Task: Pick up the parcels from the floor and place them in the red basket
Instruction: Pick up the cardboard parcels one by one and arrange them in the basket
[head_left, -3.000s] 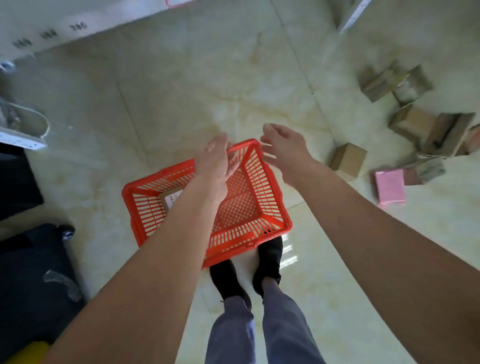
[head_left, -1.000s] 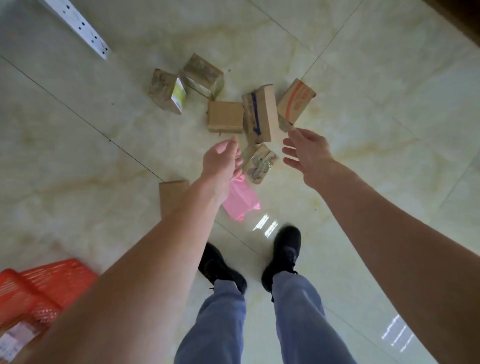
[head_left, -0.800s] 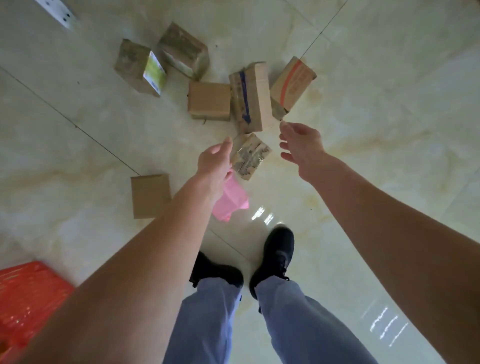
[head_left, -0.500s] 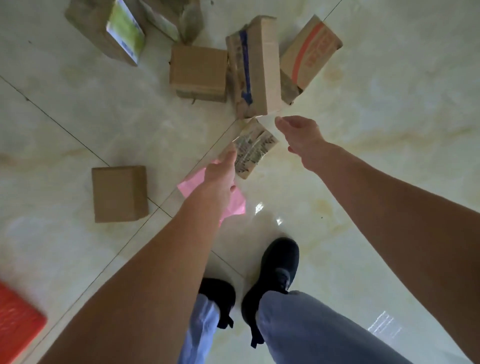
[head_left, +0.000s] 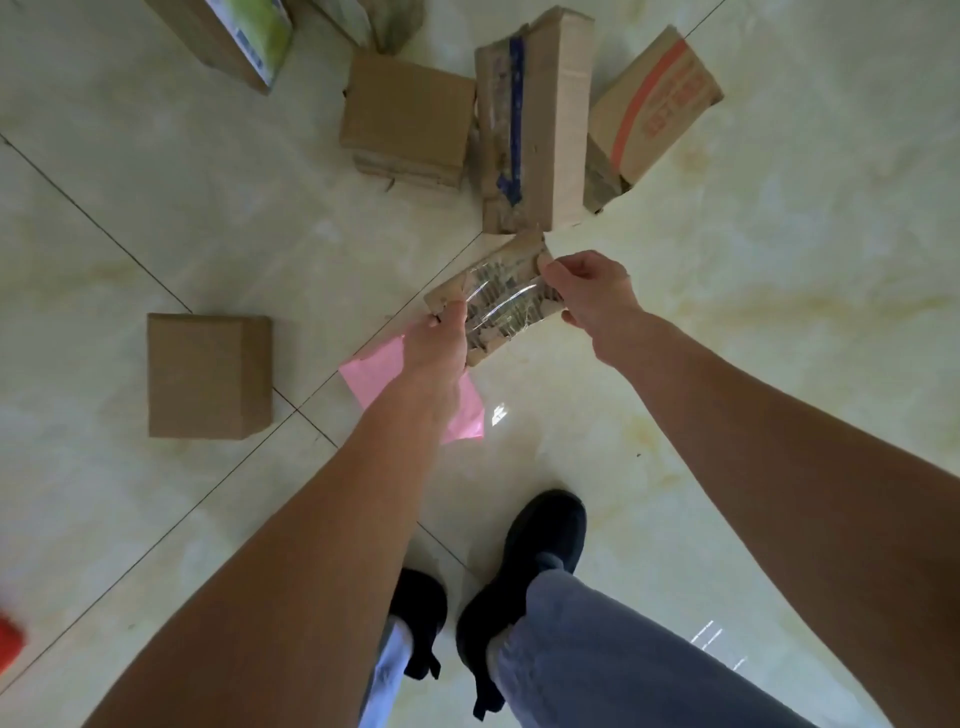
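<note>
Red print on box (head_left: 655, 106): illegible.

Left grip (head_left: 441, 343) and right grip (head_left: 589, 288) both clasping

- The floor (head_left: 779, 312) I'm looking down at is polished stone-like tile, pale and veined, glossy enough to throw back bright window glints.
- The taped parcel (head_left: 498, 301) is worn brown cardboard wrapped in clear, shiny, wrinkled tape.
- The pink parcel (head_left: 374, 369) looks like a smooth plastic mailer with a soft sheen.
- The plain box (head_left: 208, 374) is matt brown cardboard, clean and smooth.
- The long box (head_left: 535, 119) is matt cardboard, scuffed and torn along one side, with a blue tape strip.
- The red-striped box (head_left: 654, 104) is printed matt cardboard with a ragged end.
- The trousers (head_left: 623, 665) are soft grey-blue cloth; the shoes (head_left: 540, 540) are matt black.
</note>
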